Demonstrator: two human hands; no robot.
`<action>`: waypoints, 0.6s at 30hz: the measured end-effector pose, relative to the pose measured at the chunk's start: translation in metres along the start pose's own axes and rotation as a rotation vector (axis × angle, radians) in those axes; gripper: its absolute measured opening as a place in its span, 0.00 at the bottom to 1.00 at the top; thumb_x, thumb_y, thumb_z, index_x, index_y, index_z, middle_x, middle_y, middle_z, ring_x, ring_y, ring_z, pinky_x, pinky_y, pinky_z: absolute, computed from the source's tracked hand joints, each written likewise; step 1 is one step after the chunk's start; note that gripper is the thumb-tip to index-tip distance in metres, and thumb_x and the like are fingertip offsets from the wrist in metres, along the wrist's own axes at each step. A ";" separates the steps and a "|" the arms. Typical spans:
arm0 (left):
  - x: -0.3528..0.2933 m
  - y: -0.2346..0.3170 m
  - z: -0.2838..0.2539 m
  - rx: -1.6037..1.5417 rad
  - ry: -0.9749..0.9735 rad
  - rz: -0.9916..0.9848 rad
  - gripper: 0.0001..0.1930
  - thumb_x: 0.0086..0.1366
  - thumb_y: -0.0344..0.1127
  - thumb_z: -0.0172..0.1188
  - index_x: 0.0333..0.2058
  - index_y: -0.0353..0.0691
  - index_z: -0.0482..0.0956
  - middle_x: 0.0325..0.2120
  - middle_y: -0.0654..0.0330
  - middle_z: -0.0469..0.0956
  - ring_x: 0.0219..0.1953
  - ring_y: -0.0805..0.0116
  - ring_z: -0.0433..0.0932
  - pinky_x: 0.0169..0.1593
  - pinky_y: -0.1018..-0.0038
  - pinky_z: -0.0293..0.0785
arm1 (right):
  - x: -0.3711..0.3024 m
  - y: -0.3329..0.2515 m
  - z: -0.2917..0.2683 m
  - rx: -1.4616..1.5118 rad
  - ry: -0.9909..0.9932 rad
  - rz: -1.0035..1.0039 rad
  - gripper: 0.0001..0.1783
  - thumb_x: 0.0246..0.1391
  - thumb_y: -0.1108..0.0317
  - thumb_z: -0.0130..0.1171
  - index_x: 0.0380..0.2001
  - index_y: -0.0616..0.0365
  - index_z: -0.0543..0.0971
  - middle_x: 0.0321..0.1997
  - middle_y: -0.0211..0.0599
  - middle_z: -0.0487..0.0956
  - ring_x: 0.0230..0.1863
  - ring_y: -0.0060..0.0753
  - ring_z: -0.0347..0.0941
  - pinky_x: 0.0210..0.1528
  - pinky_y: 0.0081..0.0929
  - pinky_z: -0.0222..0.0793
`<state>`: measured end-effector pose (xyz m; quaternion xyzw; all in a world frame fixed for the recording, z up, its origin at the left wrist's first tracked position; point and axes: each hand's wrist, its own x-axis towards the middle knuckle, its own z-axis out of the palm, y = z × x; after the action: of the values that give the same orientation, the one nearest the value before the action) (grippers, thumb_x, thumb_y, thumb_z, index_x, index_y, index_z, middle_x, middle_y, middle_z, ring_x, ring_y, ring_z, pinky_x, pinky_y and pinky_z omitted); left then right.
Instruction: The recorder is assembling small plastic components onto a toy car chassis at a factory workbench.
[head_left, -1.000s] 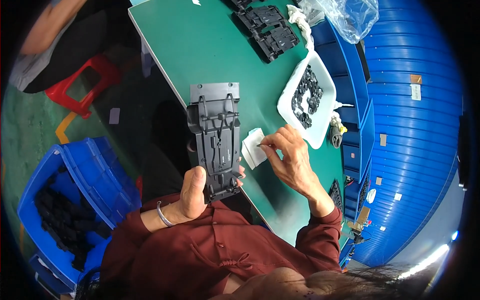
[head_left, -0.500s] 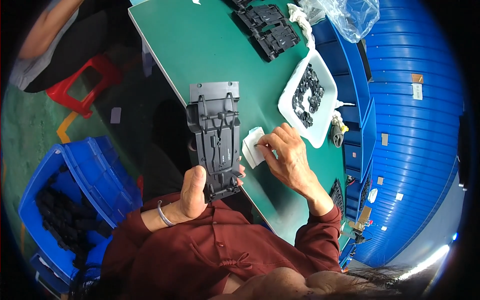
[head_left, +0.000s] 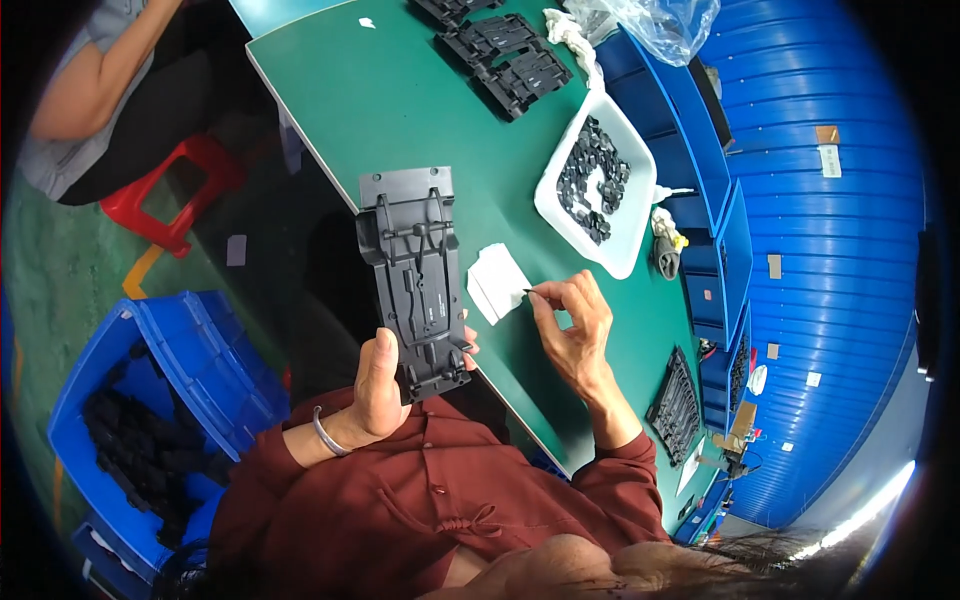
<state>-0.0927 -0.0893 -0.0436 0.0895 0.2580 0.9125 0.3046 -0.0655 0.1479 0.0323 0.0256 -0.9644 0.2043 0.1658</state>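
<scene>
My left hand point(head_left: 378, 385) is wrapped round the lower end of a long black plastic chassis plate point(head_left: 420, 265), its thumb on the near side and fingertips showing at the right edge. The plate is upright, with ribs and small holes on the face toward me. My right hand point(head_left: 578, 325) pinches a small dark piece point(head_left: 528, 291), too small to name, beside a white stack of paper or cloth point(head_left: 494, 283) on the green table. Beyond that hand, a white tray point(head_left: 628, 255) holds many small black pieces point(head_left: 592, 180).
More black chassis plates point(head_left: 505, 60) lie at the table's far end; a dark ribbed part point(head_left: 678, 405) lies at the right. Blue bins point(head_left: 735, 260) line the right edge. On the left are a blue crate point(head_left: 190, 350) of black parts, a red stool point(head_left: 175, 200) and a seated person point(head_left: 100, 90).
My right hand has moved away from the white stack toward me, still pinching, showing more of the stack. My left hand keeps hold of the chassis plate. The view has shifted slightly.
</scene>
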 end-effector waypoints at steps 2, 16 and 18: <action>-0.002 -0.001 0.002 0.002 0.003 -0.004 0.42 0.78 0.63 0.33 0.62 0.21 0.66 0.51 0.41 0.79 0.49 0.55 0.82 0.55 0.60 0.81 | -0.006 0.002 0.002 0.010 0.020 0.010 0.11 0.44 0.84 0.69 0.30 0.60 0.81 0.25 0.35 0.75 0.26 0.38 0.68 0.27 0.34 0.64; -0.005 -0.001 0.007 0.015 0.039 -0.006 0.42 0.78 0.64 0.33 0.62 0.21 0.65 0.49 0.41 0.79 0.48 0.55 0.83 0.53 0.60 0.81 | -0.007 0.002 0.005 -0.154 0.118 -0.173 0.13 0.42 0.83 0.71 0.31 0.59 0.80 0.27 0.36 0.75 0.28 0.41 0.69 0.30 0.35 0.65; -0.005 0.000 0.008 -0.007 0.055 -0.010 0.42 0.78 0.64 0.34 0.62 0.20 0.65 0.49 0.41 0.79 0.48 0.55 0.83 0.54 0.61 0.81 | -0.006 0.002 0.006 -0.180 0.113 -0.185 0.12 0.42 0.82 0.71 0.31 0.59 0.80 0.27 0.36 0.75 0.28 0.41 0.69 0.30 0.36 0.65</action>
<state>-0.0859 -0.0889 -0.0369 0.0623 0.2636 0.9140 0.3022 -0.0621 0.1475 0.0248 0.0880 -0.9615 0.1019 0.2397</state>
